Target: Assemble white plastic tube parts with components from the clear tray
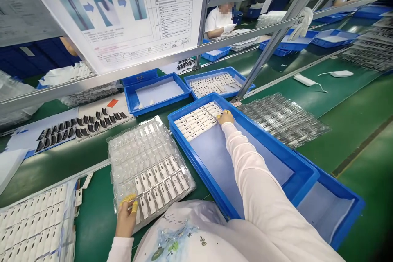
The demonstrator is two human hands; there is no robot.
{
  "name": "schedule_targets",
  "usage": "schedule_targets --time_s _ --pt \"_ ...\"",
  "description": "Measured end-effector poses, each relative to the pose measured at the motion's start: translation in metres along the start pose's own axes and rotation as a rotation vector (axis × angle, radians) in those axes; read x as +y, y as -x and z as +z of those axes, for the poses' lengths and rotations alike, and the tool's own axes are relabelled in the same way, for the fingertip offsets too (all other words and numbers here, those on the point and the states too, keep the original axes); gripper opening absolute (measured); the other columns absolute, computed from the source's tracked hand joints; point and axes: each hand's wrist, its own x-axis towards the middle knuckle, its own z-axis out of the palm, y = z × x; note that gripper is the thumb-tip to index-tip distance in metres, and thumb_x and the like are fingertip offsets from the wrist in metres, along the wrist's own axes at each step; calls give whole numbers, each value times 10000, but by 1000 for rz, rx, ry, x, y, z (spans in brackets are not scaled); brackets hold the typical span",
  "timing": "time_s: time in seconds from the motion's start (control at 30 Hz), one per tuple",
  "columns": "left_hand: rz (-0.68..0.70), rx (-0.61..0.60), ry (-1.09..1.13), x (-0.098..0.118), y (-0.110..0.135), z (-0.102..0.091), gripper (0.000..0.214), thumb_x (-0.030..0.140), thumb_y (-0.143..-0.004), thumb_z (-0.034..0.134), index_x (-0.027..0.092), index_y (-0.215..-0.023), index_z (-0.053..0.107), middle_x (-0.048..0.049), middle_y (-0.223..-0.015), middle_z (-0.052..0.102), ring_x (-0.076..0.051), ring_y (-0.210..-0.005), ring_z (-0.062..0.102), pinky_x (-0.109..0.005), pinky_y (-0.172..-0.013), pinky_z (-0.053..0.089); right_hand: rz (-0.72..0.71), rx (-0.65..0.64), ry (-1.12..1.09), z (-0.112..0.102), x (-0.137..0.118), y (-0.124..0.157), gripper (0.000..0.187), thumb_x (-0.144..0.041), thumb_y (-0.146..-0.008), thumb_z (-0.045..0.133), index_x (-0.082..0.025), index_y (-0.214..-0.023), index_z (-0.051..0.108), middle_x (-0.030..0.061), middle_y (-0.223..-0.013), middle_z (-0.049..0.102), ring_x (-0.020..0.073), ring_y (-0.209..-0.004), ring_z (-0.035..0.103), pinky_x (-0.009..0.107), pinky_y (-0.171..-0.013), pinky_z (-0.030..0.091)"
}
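My left hand (125,217), with yellow finger cots, is at the near left corner of a clear blister tray (129,153). Its fingers are curled together beside the end of a row of slim white plastic parts (151,202); what they grip is hidden. Reaching into a blue bin (260,131), my right hand (225,117), also in yellow cots, has its fingertips closed at the end of the rows of white parts (196,120). It seems to pinch one white part, mostly covered by the fingers. Two rows in the blister tray hold white parts; its far rows show bare pockets.
More white parts fill a stack (33,221) at lower left. Dark curved pieces (61,131) lie behind the rail. Other blue bins (159,92) stand beyond, and clear trays (282,118) lie at right. A metal frame with an instruction sheet (123,20) crosses above. A co-worker (219,20) sits opposite.
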Motion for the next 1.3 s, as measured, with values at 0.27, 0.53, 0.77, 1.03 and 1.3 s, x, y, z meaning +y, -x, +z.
schedule_targets --time_s 0.27,0.53,0.77,1.03,1.3 --pt "-29 3 -2 17 7 1 510 633 -698 573 203 -966 635 -113 -1148 616 -279 -901 697 -456 -866 583 26 62 81 19 5 -8 418 -392 -967 610 -178 -1323 563 115 -1384 557 287 -1235 565 523 -1019 487" --pt "-11 -91 34 29 0 -1 502 594 -632 650 179 -916 660 -118 -1028 644 -307 -901 709 -485 -864 583 86 101 98 19 7 0 412 -431 -966 588 -150 -1266 580 127 -1356 555 293 -1247 531 512 -1044 432" --pt "101 -140 66 57 5 8 488 589 -720 642 179 -981 685 -122 -1062 657 -276 -920 699 -489 -883 580 -28 70 -11 -26 -11 7 320 -354 -992 544 -142 -1230 568 129 -1300 565 213 -981 623 394 -852 520" --pt "400 -223 98 141 21 0 253 384 -940 546 233 -1083 690 -116 -1251 630 -260 -1255 573 -489 -1100 444 -597 53 -277 -92 -111 108 132 -320 -932 581 -189 -917 571 114 -1024 610 252 -950 601 355 -829 470" --pt "857 80 -8 219 34 -10 551 217 -988 501 243 -1512 329 -182 -1448 487 -279 -1370 467 -517 -1091 438 -1229 -336 -916 -160 -169 269 160 -254 -925 624 -211 -801 534 -1 -794 575 143 -733 538 280 -703 448"
